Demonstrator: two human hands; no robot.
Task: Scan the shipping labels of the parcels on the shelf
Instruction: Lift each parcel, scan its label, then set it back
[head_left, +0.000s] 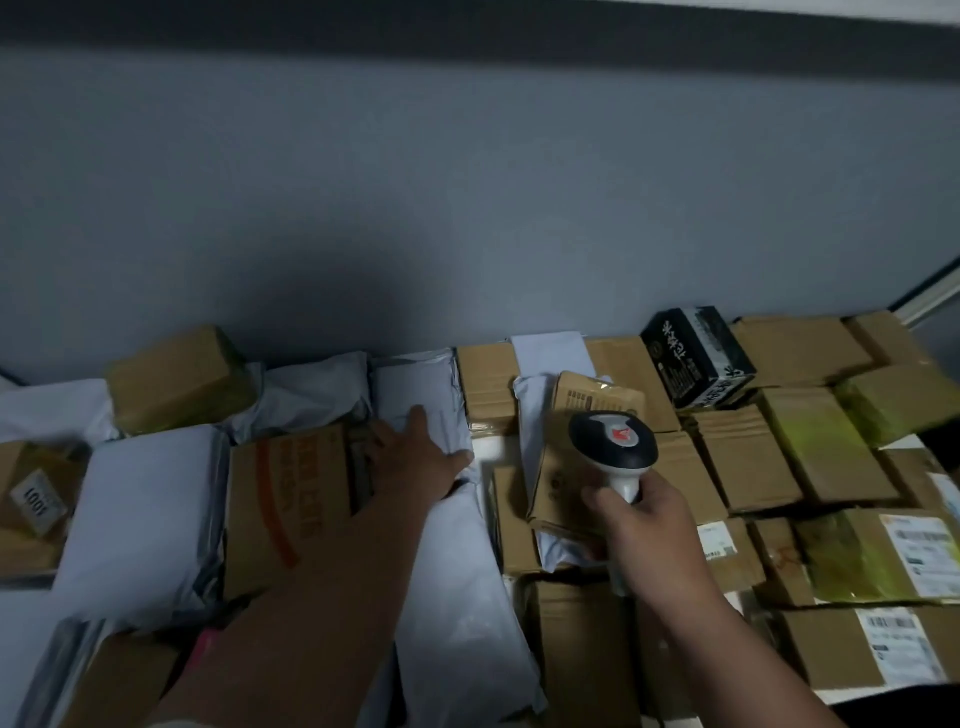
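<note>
Many parcels cover the shelf. My right hand (641, 525) grips the white handle of a barcode scanner (613, 441) with a dark grey head and a red mark, held above a small brown box (558, 499). My left hand (415, 460) lies flat, fingers straight, on a white plastic mailer (415, 395) beside a brown carton with orange print (291, 499). Another white mailer (457, 597) runs below that hand. White shipping labels show on the brown boxes at the right (922, 553) and lower right (896, 644).
A grey wall (467, 208) stands right behind the shelf. A black printed box (696, 364) sits at the back right among brown cartons, some wrapped in yellow-green tape (815, 431). White mailers (140, 519) and a tagged carton (36, 501) fill the left side.
</note>
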